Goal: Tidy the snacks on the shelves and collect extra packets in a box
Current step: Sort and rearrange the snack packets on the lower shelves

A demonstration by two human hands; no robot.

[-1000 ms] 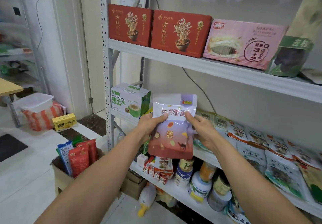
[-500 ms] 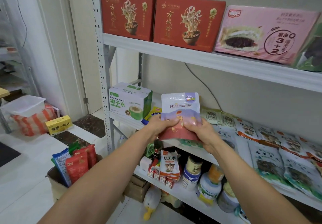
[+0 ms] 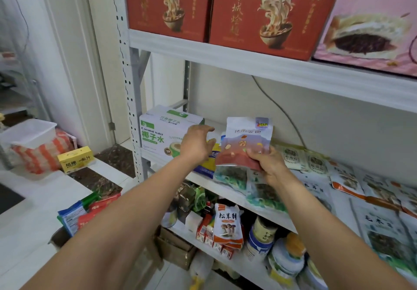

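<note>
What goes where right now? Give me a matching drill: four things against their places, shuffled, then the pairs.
Things:
1. noodle boxes
2. coconut water box
3. purple packet
4. mushroom packet

Places:
A. bottom shelf
B. top shelf
C. in the right hand
D. left end of the middle shelf

Pairs: 1-B, 2-D, 3-C, 4-A
</note>
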